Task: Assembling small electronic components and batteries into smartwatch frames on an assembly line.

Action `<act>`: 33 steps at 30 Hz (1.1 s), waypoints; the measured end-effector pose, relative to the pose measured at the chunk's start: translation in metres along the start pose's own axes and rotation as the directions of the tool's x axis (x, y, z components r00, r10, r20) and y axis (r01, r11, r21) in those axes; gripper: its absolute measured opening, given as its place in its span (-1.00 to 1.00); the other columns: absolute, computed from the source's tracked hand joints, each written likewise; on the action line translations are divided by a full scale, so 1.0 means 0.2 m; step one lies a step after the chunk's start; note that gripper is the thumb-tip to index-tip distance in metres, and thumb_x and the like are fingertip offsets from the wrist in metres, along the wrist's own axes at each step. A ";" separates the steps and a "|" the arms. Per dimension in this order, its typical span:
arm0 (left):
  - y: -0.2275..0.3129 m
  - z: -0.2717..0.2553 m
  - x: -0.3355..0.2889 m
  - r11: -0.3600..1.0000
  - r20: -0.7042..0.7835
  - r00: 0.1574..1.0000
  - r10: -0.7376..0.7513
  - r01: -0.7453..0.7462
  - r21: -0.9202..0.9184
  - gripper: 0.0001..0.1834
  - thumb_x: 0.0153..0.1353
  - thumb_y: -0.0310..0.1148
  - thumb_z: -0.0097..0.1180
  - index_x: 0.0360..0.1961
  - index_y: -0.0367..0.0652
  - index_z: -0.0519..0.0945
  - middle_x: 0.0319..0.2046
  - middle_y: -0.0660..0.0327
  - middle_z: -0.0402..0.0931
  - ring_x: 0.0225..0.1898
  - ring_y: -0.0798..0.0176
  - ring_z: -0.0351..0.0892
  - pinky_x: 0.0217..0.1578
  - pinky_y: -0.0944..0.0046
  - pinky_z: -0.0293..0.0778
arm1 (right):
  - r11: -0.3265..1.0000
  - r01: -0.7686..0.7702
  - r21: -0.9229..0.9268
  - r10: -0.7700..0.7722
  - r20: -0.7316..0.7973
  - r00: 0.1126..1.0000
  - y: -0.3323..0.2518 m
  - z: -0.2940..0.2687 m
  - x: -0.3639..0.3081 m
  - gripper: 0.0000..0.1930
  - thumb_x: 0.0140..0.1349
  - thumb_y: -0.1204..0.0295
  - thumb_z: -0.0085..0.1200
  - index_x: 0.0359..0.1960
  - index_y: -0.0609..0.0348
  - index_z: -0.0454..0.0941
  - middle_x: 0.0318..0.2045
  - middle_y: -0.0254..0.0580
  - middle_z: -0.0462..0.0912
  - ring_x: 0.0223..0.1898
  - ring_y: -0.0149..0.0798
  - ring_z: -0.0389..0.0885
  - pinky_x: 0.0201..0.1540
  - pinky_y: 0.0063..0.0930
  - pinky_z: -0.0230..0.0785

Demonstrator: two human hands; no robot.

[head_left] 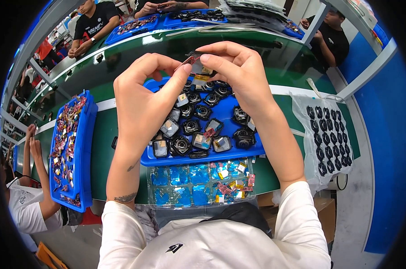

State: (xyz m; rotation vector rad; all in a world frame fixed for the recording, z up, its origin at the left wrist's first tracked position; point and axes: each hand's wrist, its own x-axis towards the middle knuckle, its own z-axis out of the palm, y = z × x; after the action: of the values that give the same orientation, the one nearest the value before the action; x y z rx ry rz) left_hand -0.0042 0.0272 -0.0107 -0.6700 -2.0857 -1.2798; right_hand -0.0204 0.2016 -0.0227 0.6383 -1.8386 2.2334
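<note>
1. the left hand narrowly pinches a small red circuit board between thumb and fingers.
2. the right hand grips a black-framed watch casing by its edge.
3. both pieces sit close together, above the blue tray on the worktop.

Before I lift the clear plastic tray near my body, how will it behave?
The clear tray looks thin, so it may flex. Loose red and yellow parts lie heaped toward its right side, so that side might sag, and some could slide off.
</note>
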 end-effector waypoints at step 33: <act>-0.04 0.01 0.02 0.999 0.068 0.997 0.046 -0.048 0.017 -0.82 -0.08 -0.44 0.32 -0.44 -0.28 0.62 -0.54 0.28 0.57 -0.51 0.47 0.43 -0.46 0.46 0.37 | 0.794 0.367 -0.485 -0.318 0.183 0.930 -0.02 -0.07 0.02 -0.83 -0.01 0.49 0.26 -0.37 0.28 0.59 -0.40 -0.22 0.63 -0.39 -0.44 0.61 -0.28 -0.59 0.45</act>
State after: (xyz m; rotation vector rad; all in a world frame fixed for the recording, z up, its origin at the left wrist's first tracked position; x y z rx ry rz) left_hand -0.0130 0.0268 -0.0143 -0.7589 -2.1208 -1.2257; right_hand -0.0251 0.2145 -0.0203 0.8870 -2.0405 1.4170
